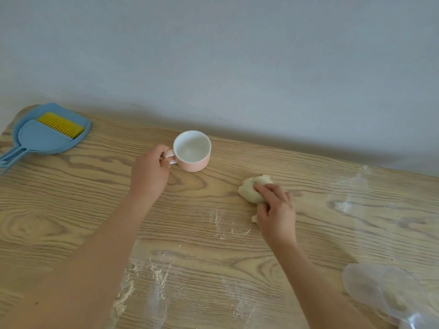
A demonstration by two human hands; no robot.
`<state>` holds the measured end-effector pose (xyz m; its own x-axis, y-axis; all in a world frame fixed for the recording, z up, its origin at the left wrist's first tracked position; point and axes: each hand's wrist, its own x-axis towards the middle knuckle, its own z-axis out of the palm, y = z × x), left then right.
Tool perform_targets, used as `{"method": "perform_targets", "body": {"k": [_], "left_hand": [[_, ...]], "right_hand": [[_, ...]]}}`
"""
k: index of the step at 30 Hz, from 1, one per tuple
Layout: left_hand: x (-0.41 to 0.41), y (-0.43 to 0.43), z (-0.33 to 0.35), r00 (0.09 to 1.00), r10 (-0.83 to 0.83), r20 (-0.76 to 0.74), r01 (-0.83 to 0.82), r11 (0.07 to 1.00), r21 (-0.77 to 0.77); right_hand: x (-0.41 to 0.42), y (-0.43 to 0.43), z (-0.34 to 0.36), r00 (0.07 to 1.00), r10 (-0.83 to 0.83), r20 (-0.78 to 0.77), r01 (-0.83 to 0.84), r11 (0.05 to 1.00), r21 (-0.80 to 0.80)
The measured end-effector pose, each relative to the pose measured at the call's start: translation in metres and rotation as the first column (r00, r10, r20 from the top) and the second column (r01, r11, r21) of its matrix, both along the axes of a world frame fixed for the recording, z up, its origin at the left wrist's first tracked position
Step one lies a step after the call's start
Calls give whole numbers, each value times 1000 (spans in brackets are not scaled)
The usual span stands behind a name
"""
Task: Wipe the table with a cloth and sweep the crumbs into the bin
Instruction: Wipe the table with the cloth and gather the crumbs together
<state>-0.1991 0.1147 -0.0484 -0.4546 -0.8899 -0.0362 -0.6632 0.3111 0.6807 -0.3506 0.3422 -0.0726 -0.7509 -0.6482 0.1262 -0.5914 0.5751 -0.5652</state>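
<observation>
A crumpled cream cloth (251, 189) lies on the wooden table (71, 210), and my right hand (275, 210) grips it from the near side, fingers curled over it. My left hand (149, 172) holds the handle of a pink mug (192, 151) with a white inside, standing upright near the wall. Pale crumbs and flour (142, 276) streak the table near my left forearm, with thinner smears (346, 205) at the right. A blue dustpan with a yellow-bristled brush (47, 134) lies at the far left corner. No bin is in view.
A clear plastic container (384, 295) lies at the table's near right edge. A grey wall runs along the back of the table. More small crumbs (218, 226) sit between my hands.
</observation>
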Motion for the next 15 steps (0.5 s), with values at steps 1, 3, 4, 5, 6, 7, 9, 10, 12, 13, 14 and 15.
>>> {"method": "perform_targets", "body": {"k": [1, 3, 4, 5, 6, 7, 9, 10, 12, 13, 14, 15], "left_hand": [[0, 1, -2, 1000, 3, -9, -3, 1000, 15], [-2, 1, -2, 999, 18, -32, -17, 999, 41], [-2, 2, -1, 999, 23, -38, -21, 999, 50], [-2, 5, 1, 999, 28, -27, -27, 999, 44], [0, 8, 3, 999, 43, -12, -43, 999, 3], [4, 13, 6, 998, 65, 1, -65, 994, -84], [9, 31, 14, 998, 48, -28, -54, 957, -285], [10, 43, 18, 999, -9, -47, -8, 937, -349], [10, 67, 19, 985, -165, -42, 134, 905, -403], [9, 77, 17, 973, -229, -29, 199, 894, -403], [9, 85, 15, 963, -268, -23, 239, 892, -384], [9, 92, 12, 959, -284, -27, 256, 900, -353]], "right_hand": [[16, -1, 0, 998, 57, 10, -57, 998, -19], [46, -3, 0, 984, 167, 57, -164, 984, -64], [58, -5, 2, 971, 219, 95, -211, 974, -86], [66, -5, 4, 957, 260, 129, -247, 963, -106], [69, -7, 7, 948, 280, 148, -263, 957, -126], [68, -7, 11, 951, 274, 146, -253, 956, -147], [52, -6, 21, 979, 168, 115, -141, 968, -208], [38, -3, 25, 991, 82, 104, -56, 971, -233], [6, 5, 30, 992, -80, 98, 99, 971, -219], [-9, 8, 30, 984, -147, 100, 162, 973, -167], [-22, 12, 29, 975, -201, 99, 210, 974, -87], [-32, 14, 25, 966, -240, 93, 239, 971, 12]]}}
